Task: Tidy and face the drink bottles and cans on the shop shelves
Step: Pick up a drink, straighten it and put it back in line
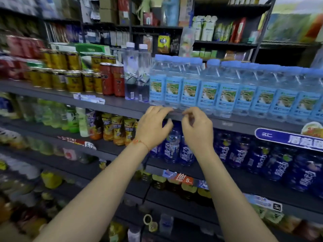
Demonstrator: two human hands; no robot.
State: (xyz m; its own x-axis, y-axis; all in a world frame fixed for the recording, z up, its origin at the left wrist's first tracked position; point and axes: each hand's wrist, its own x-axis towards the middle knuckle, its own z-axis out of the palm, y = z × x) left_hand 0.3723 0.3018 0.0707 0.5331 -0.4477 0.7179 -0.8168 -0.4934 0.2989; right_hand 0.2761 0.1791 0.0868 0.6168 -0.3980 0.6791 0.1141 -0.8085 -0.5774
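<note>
Dark metal shelves filled the view, stacked in several tiers. Along the right of the upper tier stood a long row of water bottles with blue caps and light blue labels, upright and faced forward. Below them, on the next tier, sat a row of dark blue drink bottles, with orange-labelled bottles and green bottles to their left. Stacked gold cans filled the left of the upper tier, two tall red cans beside them, then two clear bottles with white caps just beside the water row. Both arms reached up. The left hand and right hand hovered close together at the shelf edge beneath the leftmost water bottles, fingers loosely curled, holding nothing. A red thread bracelet circled the left wrist.
</note>
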